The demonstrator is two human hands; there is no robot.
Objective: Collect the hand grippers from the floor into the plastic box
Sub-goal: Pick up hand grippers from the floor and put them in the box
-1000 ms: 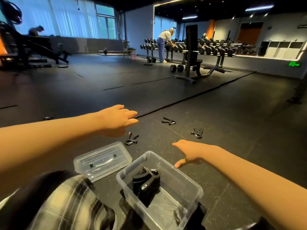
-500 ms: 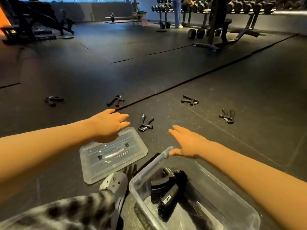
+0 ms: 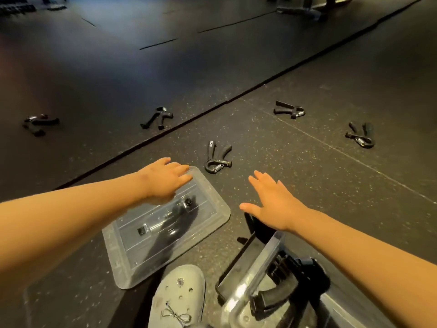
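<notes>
My left hand (image 3: 165, 179) hovers flat over the lid (image 3: 189, 235). My right hand (image 3: 272, 202) is spread above the plastic box (image 3: 272, 247), holding nothing. The nearest hand gripper (image 3: 217, 159) lies just ahead.

Both bare arms stretch forward. The left arm (image 3: 71, 221) comes in from the left edge and angles rightward. The left hand (image 3: 165, 181) is palm down, its fingers straight and close together, holding nothing. The right arm (image 3: 354, 252) comes in from the lower right and angles leftward. The right hand (image 3: 272, 202) is palm down with its fingers spread and thumb out sideways, also empty.
</notes>
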